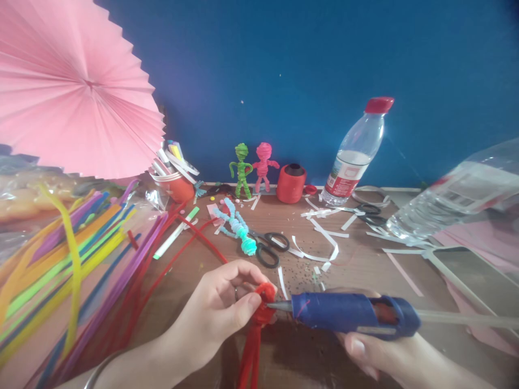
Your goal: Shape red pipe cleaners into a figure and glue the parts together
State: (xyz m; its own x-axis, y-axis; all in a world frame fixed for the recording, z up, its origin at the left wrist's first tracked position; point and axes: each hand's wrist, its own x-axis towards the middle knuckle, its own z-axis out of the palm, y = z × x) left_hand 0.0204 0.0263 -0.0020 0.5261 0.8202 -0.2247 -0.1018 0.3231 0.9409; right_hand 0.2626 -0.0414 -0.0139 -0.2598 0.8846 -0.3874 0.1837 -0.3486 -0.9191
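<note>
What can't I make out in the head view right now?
All in the head view:
Right hand: most fingers, hidden behind the blue glue gun.
Red piece: one side, hidden by the left hand; lower ends, cut off by the bottom edge.
Glue stick: far end, cut off by the right edge.
Red-capped bottle: label print, too small to read.

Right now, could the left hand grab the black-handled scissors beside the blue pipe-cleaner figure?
Probably not while the left hand is pinching the red pipe cleaners. Otherwise the way looks free: those black-handled scissors lie just ahead, handles uncovered.
</note>
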